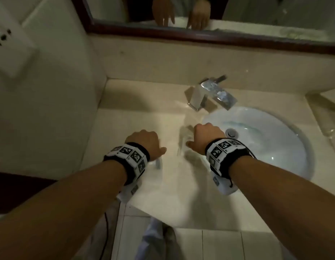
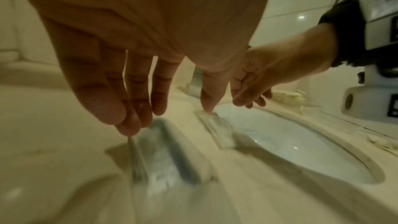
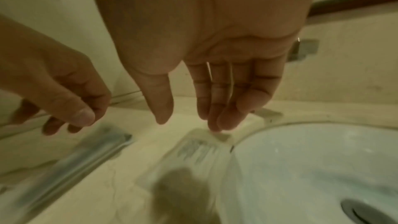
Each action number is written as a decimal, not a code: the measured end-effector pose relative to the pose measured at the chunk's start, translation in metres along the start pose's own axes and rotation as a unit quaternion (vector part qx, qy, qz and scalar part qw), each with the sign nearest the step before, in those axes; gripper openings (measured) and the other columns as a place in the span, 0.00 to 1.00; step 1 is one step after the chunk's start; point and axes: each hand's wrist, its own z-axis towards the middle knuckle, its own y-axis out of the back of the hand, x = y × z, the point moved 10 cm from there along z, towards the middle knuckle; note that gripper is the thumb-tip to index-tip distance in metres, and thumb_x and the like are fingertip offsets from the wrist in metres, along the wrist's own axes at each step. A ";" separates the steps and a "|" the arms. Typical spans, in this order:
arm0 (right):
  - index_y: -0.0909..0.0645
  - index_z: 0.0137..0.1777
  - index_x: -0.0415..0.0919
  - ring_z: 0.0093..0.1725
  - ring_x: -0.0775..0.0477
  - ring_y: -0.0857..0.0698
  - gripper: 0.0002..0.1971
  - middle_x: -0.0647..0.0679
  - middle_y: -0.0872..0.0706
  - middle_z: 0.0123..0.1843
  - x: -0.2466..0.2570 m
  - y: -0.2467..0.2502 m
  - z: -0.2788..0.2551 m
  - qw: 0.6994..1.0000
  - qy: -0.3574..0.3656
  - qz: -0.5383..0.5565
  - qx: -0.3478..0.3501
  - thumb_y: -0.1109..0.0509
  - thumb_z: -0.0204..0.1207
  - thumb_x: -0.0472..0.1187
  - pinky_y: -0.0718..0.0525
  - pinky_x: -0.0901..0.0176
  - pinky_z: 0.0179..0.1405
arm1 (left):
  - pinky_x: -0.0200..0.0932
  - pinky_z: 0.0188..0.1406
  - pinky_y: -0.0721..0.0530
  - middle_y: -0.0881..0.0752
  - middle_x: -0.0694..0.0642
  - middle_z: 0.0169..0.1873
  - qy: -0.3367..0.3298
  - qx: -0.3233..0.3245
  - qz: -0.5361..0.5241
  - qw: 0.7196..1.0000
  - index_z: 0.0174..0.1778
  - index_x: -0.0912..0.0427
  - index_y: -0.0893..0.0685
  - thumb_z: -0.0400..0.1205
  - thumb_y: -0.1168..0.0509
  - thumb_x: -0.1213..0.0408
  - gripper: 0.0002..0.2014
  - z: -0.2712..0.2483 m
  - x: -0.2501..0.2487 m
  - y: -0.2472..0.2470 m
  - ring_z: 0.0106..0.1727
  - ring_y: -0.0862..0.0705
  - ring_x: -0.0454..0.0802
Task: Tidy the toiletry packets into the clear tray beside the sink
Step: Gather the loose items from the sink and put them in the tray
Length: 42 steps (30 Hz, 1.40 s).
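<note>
Low in the frame of the head view, two bare forearms with tagged wristbands, reaching over a pale, glossy stone counter (image 1: 163, 194). Left hand (image 1: 144, 143) at centre left: fingers straight, tips down on the edge of a long grey packet (image 2: 163, 149), nothing gripped. Right hand (image 1: 206, 137) at centre: fingers extended, tips on a flat clear packet (image 3: 200, 151) with printed lines, just beside the rim of the white oval sink (image 1: 275, 147); no hold yet either. Best to slide each slippery film packet toward the thumb, pinch an edge, then lift; keep the clear one from skating into the basin. Beyond, a square chrome tap (image 1: 210, 92). Clear tray (image 1: 324, 113) at the right edge, across the sink, well apart from both packets.
</note>
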 end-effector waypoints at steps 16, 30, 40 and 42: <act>0.21 0.63 0.38 0.60 0.31 0.16 0.16 0.35 0.16 0.62 0.000 -0.057 0.023 0.989 -0.085 0.115 0.042 0.38 0.81 0.45 0.19 0.47 0.55 | 0.45 0.39 0.16 0.13 0.58 0.52 0.038 0.051 -0.033 0.997 0.65 0.57 0.18 0.75 0.31 0.54 0.23 0.023 0.000 -0.044 0.48 0.13 0.58; 0.22 0.63 0.38 0.60 0.32 0.17 0.18 0.37 0.17 0.63 -0.001 -0.018 0.007 0.991 -0.056 0.111 0.038 0.37 0.80 0.50 0.22 0.49 0.50 | 0.43 0.40 0.21 0.14 0.59 0.51 -0.030 -0.020 -0.020 0.999 0.57 0.59 0.18 0.74 0.27 0.52 0.20 0.018 -0.036 0.035 0.50 0.14 0.59; 0.26 0.46 0.40 0.54 0.31 0.17 0.14 0.33 0.15 0.54 -0.156 0.135 -0.069 0.960 -0.169 0.183 -0.129 0.36 0.76 0.52 0.26 0.52 0.42 | 0.45 0.37 0.20 0.18 0.55 0.32 -0.187 -0.151 -0.005 0.971 0.35 0.54 0.21 0.71 0.29 0.47 0.15 -0.003 -0.184 0.199 0.38 0.17 0.59; 0.28 0.44 0.41 0.55 0.31 0.17 0.15 0.33 0.15 0.53 -0.199 0.152 -0.089 0.947 -0.207 0.190 -0.158 0.35 0.75 0.53 0.25 0.51 0.42 | 0.46 0.37 0.17 0.15 0.58 0.34 -0.223 -0.162 0.002 0.961 0.37 0.57 0.19 0.70 0.27 0.47 0.16 -0.013 -0.230 0.216 0.39 0.15 0.61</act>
